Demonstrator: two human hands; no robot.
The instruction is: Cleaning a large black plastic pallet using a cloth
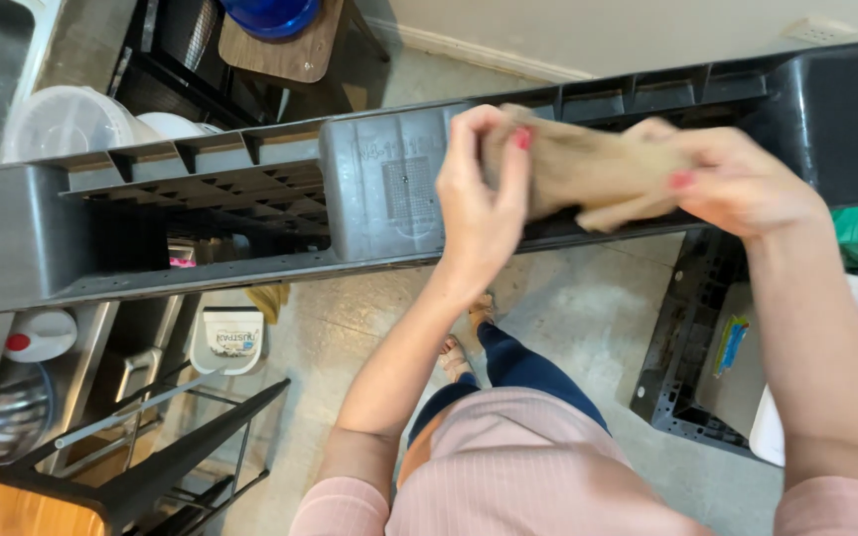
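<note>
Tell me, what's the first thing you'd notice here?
Two hands meet in the middle: the left hand and the right hand both grip a crumpled tan cloth. They press it against a big grey plastic pallet stretching across the whole picture, held above a concrete floor.

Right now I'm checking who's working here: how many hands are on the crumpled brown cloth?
2. The left hand grips the crumpled brown cloth at its left end; the right hand holds its right end, against the grey plastic pallet. No other hands show.
</note>
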